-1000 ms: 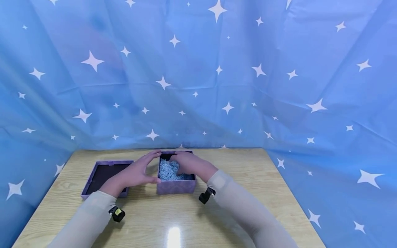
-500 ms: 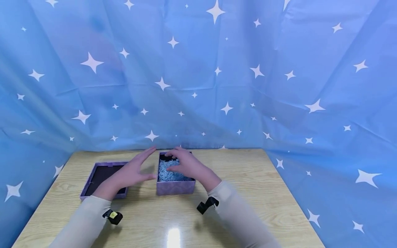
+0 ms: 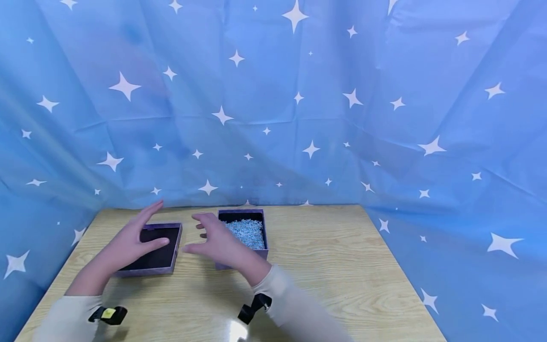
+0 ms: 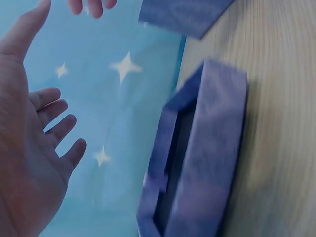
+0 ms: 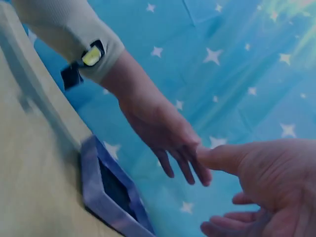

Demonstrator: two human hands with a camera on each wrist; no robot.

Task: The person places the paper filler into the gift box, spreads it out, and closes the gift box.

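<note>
The left hand [image 3: 128,244] is raised, empty, thumb and fingers wide apart; the lid [image 3: 160,260] lies below it, on the table [image 3: 325,266]. The right hand [image 3: 220,244], also raised and empty, has loosely bent fingers and thumb apart. Beneath and to its right stands the box [image 3: 241,217], holding blue shreds [image 3: 249,232].

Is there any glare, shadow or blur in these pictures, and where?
Head view: bright glare on the table at the bottom edge, with soft shadows nearby; left wrist view: the purple lid looks slightly blurred; right wrist view: the starry cloth is washed out at upper right.
</note>
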